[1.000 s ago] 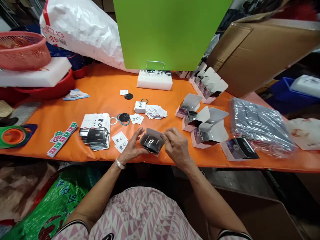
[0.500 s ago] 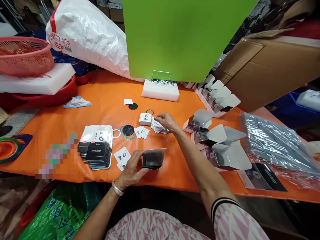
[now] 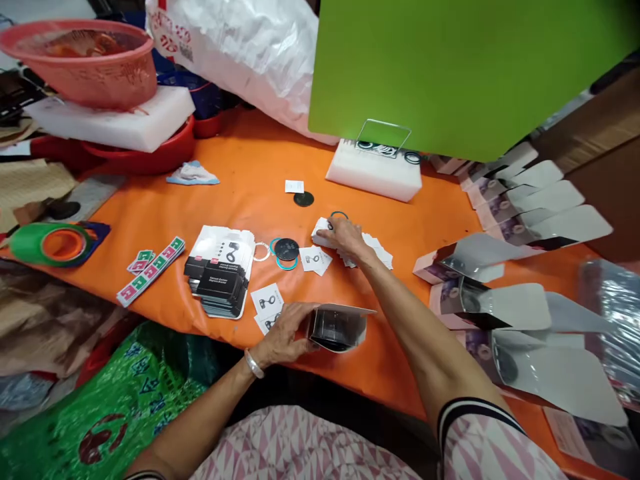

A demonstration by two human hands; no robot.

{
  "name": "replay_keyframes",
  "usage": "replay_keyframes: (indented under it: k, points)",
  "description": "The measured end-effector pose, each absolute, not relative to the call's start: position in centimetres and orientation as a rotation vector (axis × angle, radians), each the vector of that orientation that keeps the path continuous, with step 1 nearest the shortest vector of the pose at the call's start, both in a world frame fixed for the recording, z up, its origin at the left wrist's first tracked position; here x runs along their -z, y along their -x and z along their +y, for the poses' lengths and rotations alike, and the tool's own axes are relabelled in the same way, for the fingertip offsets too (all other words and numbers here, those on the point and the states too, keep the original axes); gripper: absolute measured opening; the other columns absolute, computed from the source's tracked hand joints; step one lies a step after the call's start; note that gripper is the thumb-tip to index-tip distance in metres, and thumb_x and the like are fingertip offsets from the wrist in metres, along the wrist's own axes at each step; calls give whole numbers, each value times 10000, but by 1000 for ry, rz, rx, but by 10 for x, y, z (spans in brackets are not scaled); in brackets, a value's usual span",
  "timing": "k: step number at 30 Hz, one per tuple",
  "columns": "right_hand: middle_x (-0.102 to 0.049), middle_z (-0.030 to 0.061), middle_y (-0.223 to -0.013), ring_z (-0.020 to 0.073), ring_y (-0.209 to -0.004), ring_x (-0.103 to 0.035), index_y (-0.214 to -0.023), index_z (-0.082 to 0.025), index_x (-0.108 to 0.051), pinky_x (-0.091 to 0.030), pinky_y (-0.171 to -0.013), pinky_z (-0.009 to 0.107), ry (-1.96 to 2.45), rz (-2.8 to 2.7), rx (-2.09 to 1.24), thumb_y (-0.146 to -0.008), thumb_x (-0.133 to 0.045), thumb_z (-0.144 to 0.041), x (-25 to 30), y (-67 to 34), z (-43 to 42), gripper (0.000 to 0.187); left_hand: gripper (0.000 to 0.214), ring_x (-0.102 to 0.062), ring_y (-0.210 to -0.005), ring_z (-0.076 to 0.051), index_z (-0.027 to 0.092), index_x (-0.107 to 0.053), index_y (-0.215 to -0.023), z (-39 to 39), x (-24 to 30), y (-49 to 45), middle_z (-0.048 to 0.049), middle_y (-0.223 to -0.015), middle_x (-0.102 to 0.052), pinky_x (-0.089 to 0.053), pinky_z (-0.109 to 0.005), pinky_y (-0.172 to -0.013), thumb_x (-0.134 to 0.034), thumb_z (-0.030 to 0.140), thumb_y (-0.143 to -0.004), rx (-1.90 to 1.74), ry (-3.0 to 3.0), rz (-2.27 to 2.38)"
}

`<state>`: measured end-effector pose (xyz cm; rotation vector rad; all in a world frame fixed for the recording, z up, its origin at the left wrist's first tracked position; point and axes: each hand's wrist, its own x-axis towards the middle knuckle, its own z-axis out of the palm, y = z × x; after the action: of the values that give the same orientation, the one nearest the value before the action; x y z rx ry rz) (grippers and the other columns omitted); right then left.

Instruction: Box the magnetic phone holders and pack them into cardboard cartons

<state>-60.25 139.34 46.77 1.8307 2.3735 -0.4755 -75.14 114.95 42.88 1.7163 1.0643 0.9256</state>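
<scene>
My left hand [image 3: 287, 333] is closed on the near-left side of a small open carton [image 3: 361, 333], keeping it upright at the table's front edge. Inside the carton sits something dark and glossy. Farther back, my right hand [image 3: 347, 235] bends its fingers over a stack of small white folded leaflets [image 3: 320, 230], fingertips pressed on the top. Under and beside that hand more leaflets [image 3: 379, 250] lie fanned out. Printed cards [image 3: 267, 300] rest just left of my left hand. A black disc [image 3: 287, 249] lies over blue rings nearby.
Black-and-white printed packaging [image 3: 223, 280] is piled at left, near label strips [image 3: 153, 272]. Open cartons [image 3: 475, 293] line the right side. A white foam block [image 3: 373, 170] holding a wire stand is at the back, before a green board [image 3: 450, 73].
The view has turned left, so the table appears shifted right. My right hand has moved from the fanned leaflets onto the stack beside them. My left hand still holds the carton.
</scene>
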Motion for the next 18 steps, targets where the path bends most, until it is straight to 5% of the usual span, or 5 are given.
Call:
replay_keyframes:
  k: [4, 9, 13, 18]
  points:
    - [-524, 200, -1368, 338, -1238, -461, -1357, -131, -504, -379, -967, 447, -1670, 2624, 123, -961, -483, -369, -472, 608, 1369, 462, 760, -561, -1179, -301, 215, -480, -1413, 1149, -427, 752, -149, -1299, -610, -401, -446, -1027, -563, 696, -831, -914, -1714, 1072]
    - [-545, 141, -1329, 246, -1105, -561, -1277, -148, -564, -437, -823, 305, -1170, 2623, 410, -896, -557, -216, -473, 612, 1331, 387, 755, -564, -1193, -296, 197, -479, -1420, 1148, -424, 752, -143, -1316, -610, -410, -449, -1039, -601, 655, -833, -968, -1724, 1038]
    - [-514, 137, -1347, 261, -1062, -590, -1340, -181, -516, -444, -731, 310, -1385, 2481, 450, -861, -624, -287, -467, 609, 1313, 502, 742, -552, -1228, -298, 207, -484, -1421, 1148, -424, 752, -135, -1347, -597, -410, -453, -1053, -656, 605, -819, -972, -1695, 1040]
    - [-611, 107, -1176, 230, -985, -604, -1097, -197, -645, -401, -705, 291, -1710, 2467, 379, -896, -569, -317, -461, 588, 1301, 245, 727, -542, -1262, -307, 216, -478, -1423, 1149, -423, 753, -136, -1390, -574, -409, -478, -1061, -694, 546, -812, -968, -1682, 1031]
